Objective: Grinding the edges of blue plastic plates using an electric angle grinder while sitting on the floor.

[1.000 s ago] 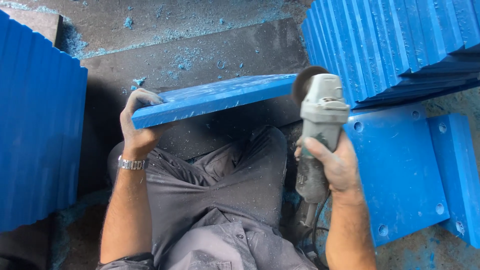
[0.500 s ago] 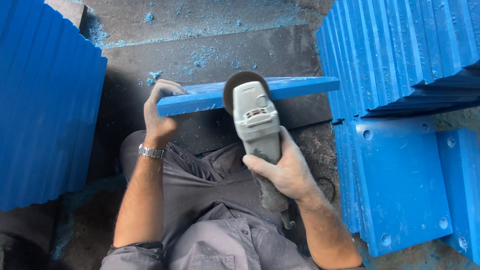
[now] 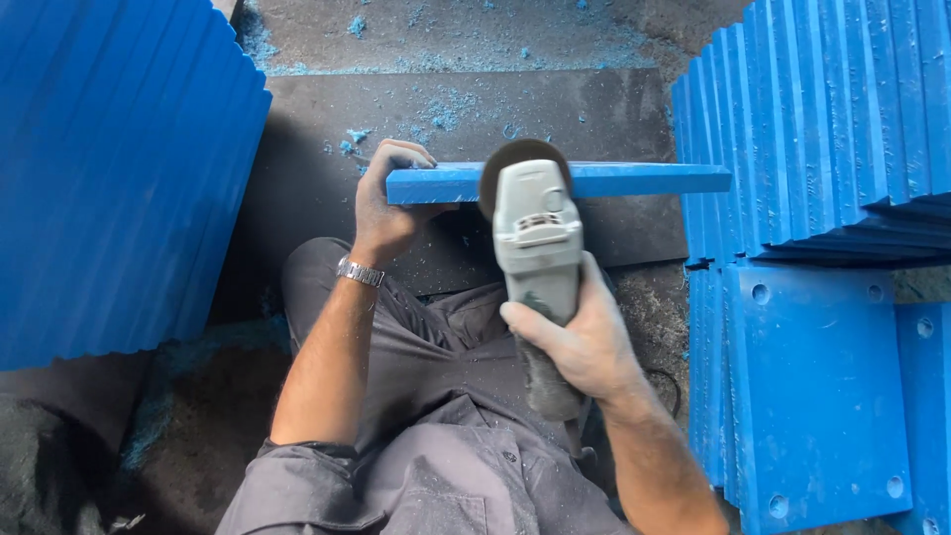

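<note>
We see the working space hemmed in on both sides. On our left, a tall stack of blue plates (image 3: 119,168) walls off that flank; on our right, a leaning row of blue panels (image 3: 822,119) and flat blue slabs with holes (image 3: 812,396) block the other. Between them lies a dark mat (image 3: 297,149), open beyond the blue board (image 3: 634,179) held on edge across the gap. Our left hand (image 3: 381,203) grips its near end; our right hand (image 3: 584,342) holds the grey angle grinder (image 3: 535,238) against its middle. Our grey-trousered legs (image 3: 416,357) fill the near ground.
</note>
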